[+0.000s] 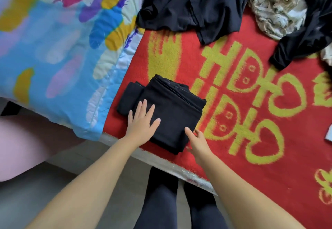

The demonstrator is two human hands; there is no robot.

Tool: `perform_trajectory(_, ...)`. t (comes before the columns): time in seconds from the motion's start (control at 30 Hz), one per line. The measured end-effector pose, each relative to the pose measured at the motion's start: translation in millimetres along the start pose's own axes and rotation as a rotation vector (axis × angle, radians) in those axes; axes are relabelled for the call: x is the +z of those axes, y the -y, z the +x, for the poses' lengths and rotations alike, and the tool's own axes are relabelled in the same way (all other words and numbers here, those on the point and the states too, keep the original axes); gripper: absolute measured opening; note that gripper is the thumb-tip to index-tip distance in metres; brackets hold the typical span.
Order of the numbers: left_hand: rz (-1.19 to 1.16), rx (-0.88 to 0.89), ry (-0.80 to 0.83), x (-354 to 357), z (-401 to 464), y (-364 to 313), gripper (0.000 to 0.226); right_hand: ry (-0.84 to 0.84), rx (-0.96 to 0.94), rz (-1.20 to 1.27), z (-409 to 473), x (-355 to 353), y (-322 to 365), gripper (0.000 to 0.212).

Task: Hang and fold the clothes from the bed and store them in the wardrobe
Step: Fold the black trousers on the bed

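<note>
L hand [142, 121] flat, fingers spread on folded black garment [167, 110]; R hand [196, 141] relaxed, touching its edge.

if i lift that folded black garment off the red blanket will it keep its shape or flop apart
The folded black fabric garment would probably sag and unfold if lifted by one edge: its stacked layers show loose at the far side. It looks light, being thin cloth. The left hand lies flat on it and the right hand touches its near corner; supporting it from beneath would likely keep the folds.
</note>
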State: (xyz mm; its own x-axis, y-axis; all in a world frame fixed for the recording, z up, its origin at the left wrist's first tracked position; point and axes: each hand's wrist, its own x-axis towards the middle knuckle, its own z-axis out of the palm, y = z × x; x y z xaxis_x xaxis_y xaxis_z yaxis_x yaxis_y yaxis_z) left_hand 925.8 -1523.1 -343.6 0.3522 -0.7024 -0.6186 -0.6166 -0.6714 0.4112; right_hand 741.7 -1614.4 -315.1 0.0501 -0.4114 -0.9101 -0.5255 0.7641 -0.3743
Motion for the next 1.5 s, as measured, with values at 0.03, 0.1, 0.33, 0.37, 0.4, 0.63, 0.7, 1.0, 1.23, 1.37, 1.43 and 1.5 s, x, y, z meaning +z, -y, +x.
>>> perform_trajectory(0.03,0.046,-0.008,0.026,4,2,-1,0.066,0.06,0.035,0.06,6,-1,2,0.067)
perform_trajectory(0.1,0.081,0.008,0.057,7,6,4,0.07,0.115,0.03,0.124,13,3,11,0.056)
perform_trajectory(0.33,-0.113,0.032,0.129,-11,14,32,0.062,0.133,-0.214,0.123,-9,19,43,0.041)
perform_trajectory(0.37,-0.199,0.015,0.117,-16,16,30,0.06,0.126,-0.28,0.117,-18,24,48,0.037)
perform_trajectory(0.4,-0.328,-0.014,0.094,-23,17,26,0.056,0.126,-0.337,0.113,-28,31,53,0.034)
perform_trajectory(0.63,-1.332,-0.49,0.086,-97,0,35,0.044,0.229,-0.825,-0.358,-72,97,79,0.059)
perform_trajectory(0.7,-1.472,-0.466,0.049,-113,-8,62,0.057,0.261,-0.972,-0.593,-66,115,82,0.063)
perform_trajectory(1.0,-0.96,-0.42,-0.522,-155,-7,127,0.049,0.409,-1.026,-1.444,-1,171,66,0.089)
perform_trajectory(1.23,0.211,0.067,-0.659,-87,-13,54,0.071,0.138,-1.331,-1.79,32,141,95,0.086)
perform_trajectory(1.37,0.348,-0.228,-0.367,-32,0,12,0.086,0.037,-1.485,-1.96,54,123,134,0.089)
perform_trajectory(1.43,0.37,-0.363,-0.371,-19,12,9,0.085,0.025,-1.579,-2.015,64,128,145,0.095)
perform_trajectory(1.5,0.366,-0.435,-0.416,-12,22,14,0.083,0.04,-1.636,-2.031,75,141,148,0.102)
